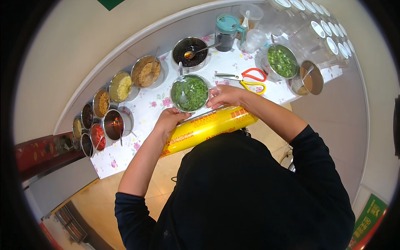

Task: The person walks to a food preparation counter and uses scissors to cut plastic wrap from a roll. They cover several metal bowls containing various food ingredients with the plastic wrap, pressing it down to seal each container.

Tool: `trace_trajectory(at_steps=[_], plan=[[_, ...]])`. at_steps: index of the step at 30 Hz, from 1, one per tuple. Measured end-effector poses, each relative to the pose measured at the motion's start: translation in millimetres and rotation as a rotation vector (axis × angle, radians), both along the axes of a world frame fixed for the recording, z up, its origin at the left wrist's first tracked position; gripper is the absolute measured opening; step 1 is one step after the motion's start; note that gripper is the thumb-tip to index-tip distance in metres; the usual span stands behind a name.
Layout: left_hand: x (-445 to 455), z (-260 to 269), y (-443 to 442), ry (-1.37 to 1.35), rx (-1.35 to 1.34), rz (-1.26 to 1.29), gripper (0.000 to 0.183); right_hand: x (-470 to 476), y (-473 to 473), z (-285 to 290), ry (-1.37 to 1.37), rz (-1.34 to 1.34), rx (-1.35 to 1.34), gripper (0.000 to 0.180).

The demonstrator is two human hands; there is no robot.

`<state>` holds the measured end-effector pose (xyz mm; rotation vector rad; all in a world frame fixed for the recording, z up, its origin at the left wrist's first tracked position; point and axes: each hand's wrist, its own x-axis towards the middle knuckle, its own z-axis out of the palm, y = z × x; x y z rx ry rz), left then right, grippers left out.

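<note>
A steel bowl of chopped green herbs point(191, 93) with a spoon in it stands before me, clear plastic film over its top. My left hand point(172, 120) is at the bowl's lower left, thumb and fingers pinched at the edge of the film. At the bowl's right side, my right hand point(223, 96) has bunched film between its fingers. A yellow roll of plastic wrap point(207, 126) lies along the table's near edge, just below both hands. Scissors with red and yellow handles point(247, 78) rest beyond my right hand, their blades apart.
Steel pots of condiments, including one of chopped peanuts point(145, 74), line the left and back. A dark sauce bowl point(190, 54) and a teal-lidded pitcher point(227, 29) stand behind. Rightward are a pot of chopped scallions point(281, 61), a brown sauce pot point(312, 78) and lidded clear containers point(317, 29).
</note>
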<state>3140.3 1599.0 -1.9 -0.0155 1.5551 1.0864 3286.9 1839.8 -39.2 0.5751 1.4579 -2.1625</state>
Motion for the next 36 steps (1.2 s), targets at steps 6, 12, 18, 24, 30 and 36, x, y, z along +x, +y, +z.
trace_trajectory(at_steps=[6,12,18,24,30,36], plan=[[0.1,-2.2,0.5,0.005,0.052,-0.007,0.016,-2.9,5.6,-15.6,0.058,0.036,-0.1,0.024],[-2.8,-0.4,-1.4,0.001,0.089,-0.027,0.016,-2.3,10.4,-18.7,0.025,0.044,-0.148,0.02],[-6.1,4.7,-1.9,-0.057,0.105,-0.076,0.023,-1.7,6.1,-4.8,-0.021,0.11,-0.07,0.027],[2.6,26.5,4.6,0.179,-0.058,-0.169,0.026,-1.4,1.8,3.2,-0.07,0.014,0.059,0.032],[-3.6,1.6,-2.2,0.134,-0.026,0.04,0.02,-8.9,-13.0,0.9,-0.028,-0.059,0.075,0.024],[1.9,0.1,-4.7,-0.054,0.164,0.242,0.019,-16.7,-26.3,-0.5,-0.029,-0.23,0.053,0.023]])
